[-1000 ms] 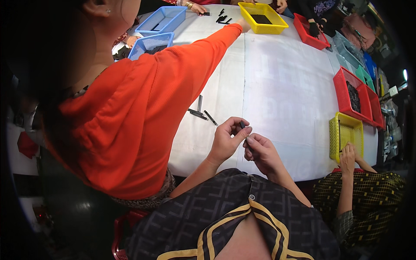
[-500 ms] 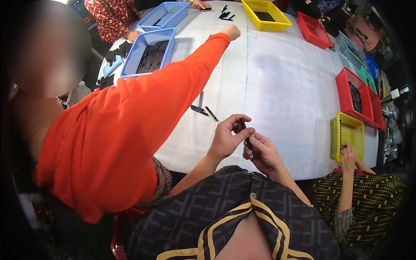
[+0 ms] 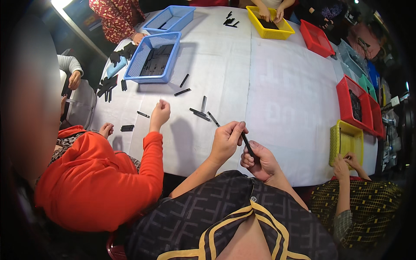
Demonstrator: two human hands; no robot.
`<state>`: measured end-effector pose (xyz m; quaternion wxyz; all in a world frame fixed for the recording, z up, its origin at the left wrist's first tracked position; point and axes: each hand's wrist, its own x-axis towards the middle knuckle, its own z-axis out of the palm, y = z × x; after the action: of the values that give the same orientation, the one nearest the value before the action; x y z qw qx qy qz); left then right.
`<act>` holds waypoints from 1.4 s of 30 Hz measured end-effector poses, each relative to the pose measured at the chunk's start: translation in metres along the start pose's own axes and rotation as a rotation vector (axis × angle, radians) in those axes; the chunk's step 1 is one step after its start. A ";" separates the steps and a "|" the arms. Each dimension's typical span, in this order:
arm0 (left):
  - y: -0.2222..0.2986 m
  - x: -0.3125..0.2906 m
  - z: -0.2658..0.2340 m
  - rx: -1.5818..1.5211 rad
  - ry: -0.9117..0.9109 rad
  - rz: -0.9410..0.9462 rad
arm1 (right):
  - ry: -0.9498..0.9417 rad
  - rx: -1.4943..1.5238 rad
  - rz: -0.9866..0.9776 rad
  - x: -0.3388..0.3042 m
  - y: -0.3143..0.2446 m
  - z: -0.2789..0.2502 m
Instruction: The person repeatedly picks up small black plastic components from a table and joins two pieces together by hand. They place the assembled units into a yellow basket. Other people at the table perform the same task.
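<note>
My left hand [image 3: 227, 141] and my right hand [image 3: 263, 162] meet just over the near edge of the white table. Between them slants a slim black pen-like stick [image 3: 247, 145]. The fingers of my left hand pinch its upper end, while my right hand is wrapped round the lower part. Just beyond my left hand, several similar black sticks [image 3: 199, 114] lie loosely on the cloth, one of them [image 3: 213, 118] close to my knuckles. Two more sticks [image 3: 182, 92] rest farther off, by a blue basket.
The blue basket [image 3: 167, 78] of dark pieces stands far left, a second blue basket [image 3: 190, 19] behind it. Yellow [image 3: 284, 34] and red [image 3: 312, 37] baskets line the far right; more stand at right. A co-worker in an orange sleeve [image 3: 151, 160] sits close at my left, another person's hands [image 3: 344, 164] at right.
The co-worker's orange arm has drawn back from across the table, uncovering sticks on the left. In my hands the black stick now shows more of its length. Another person's hands have entered the far yellow basket.
</note>
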<state>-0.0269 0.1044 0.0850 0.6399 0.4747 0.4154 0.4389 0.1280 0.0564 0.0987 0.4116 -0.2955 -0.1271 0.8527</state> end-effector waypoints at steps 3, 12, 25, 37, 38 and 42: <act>0.004 -0.004 0.013 0.078 0.032 0.190 | 0.043 -0.010 -0.025 -0.001 -0.002 0.007; 0.006 -0.004 0.011 -0.050 0.062 0.083 | 0.030 -0.020 -0.001 -0.003 0.001 0.003; -0.001 -0.007 0.016 0.026 0.038 0.111 | 0.012 -0.062 0.003 -0.008 0.003 0.001; -0.002 0.018 0.006 0.387 -0.256 0.020 | 0.018 -0.052 0.000 -0.004 -0.001 -0.017; 0.005 0.034 -0.001 0.545 -0.284 0.019 | 0.030 -0.033 -0.008 -0.005 -0.002 -0.020; 0.022 0.156 -0.039 0.990 0.001 0.056 | 0.130 0.024 -0.083 -0.001 -0.005 -0.023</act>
<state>-0.0253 0.2668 0.0800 0.3252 0.7324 0.5615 0.2062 0.1455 0.0582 0.0829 0.4573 -0.3397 -0.1023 0.8155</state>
